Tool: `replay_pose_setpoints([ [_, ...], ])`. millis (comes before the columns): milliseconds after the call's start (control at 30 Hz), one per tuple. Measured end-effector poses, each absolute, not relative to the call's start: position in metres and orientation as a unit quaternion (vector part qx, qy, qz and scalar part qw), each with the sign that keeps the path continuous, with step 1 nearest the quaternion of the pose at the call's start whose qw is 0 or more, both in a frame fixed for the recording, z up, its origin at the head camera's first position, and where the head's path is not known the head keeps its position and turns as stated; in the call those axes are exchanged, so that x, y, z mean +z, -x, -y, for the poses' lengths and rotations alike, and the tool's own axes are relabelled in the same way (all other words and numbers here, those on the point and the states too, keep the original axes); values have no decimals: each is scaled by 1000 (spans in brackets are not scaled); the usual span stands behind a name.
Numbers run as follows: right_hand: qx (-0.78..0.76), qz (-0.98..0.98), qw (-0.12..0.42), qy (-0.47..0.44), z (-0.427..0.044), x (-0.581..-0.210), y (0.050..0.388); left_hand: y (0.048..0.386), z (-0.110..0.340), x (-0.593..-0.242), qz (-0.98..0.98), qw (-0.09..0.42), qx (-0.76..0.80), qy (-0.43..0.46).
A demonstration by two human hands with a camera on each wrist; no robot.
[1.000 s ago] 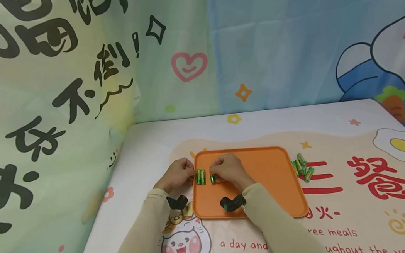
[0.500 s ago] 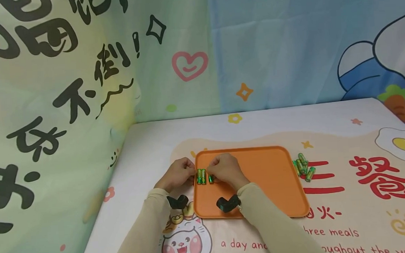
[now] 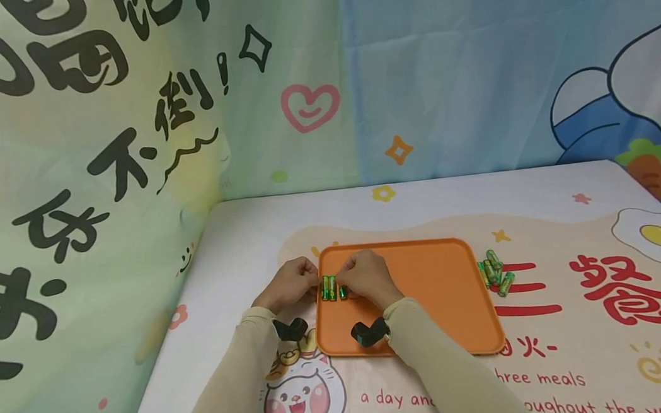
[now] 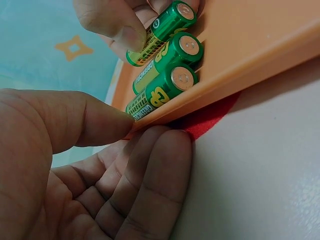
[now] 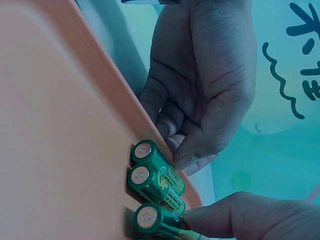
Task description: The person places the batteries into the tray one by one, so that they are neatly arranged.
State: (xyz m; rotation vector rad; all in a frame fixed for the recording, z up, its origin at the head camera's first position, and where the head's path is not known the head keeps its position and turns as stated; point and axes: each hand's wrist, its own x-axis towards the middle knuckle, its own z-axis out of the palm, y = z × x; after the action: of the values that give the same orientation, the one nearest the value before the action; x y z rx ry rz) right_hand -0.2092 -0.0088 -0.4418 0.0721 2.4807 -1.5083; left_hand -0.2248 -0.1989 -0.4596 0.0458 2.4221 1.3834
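Note:
Two green batteries lie side by side along the left rim of the orange tray (image 3: 423,321): an outer battery (image 4: 165,90) and an inner battery (image 4: 175,57). My right hand (image 3: 370,278) pinches a third green battery (image 4: 170,25) just right of them, parallel to the pair. In the right wrist view a narrow gap shows between this held battery (image 5: 155,220) and the pair. My left hand (image 3: 287,286) holds the tray's left rim, thumb on the edge and the other fingers against its outer side.
Several more green batteries (image 3: 490,271) lie in a loose heap on the printed tablecloth (image 3: 570,217), just beyond the tray's right edge. A fabric backdrop (image 3: 442,86) stands behind the table, and another hangs at the left.
My right hand has moved slightly left, bringing its battery closer to the pair. The left hand stays at the tray's rim.

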Motion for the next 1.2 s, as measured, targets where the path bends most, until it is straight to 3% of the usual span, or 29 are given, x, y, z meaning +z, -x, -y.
replay_pose_setpoints([
  [1200,-554,-824,119,-28,4,-447,207,225,200,-462,-854,176,489,-18],
])
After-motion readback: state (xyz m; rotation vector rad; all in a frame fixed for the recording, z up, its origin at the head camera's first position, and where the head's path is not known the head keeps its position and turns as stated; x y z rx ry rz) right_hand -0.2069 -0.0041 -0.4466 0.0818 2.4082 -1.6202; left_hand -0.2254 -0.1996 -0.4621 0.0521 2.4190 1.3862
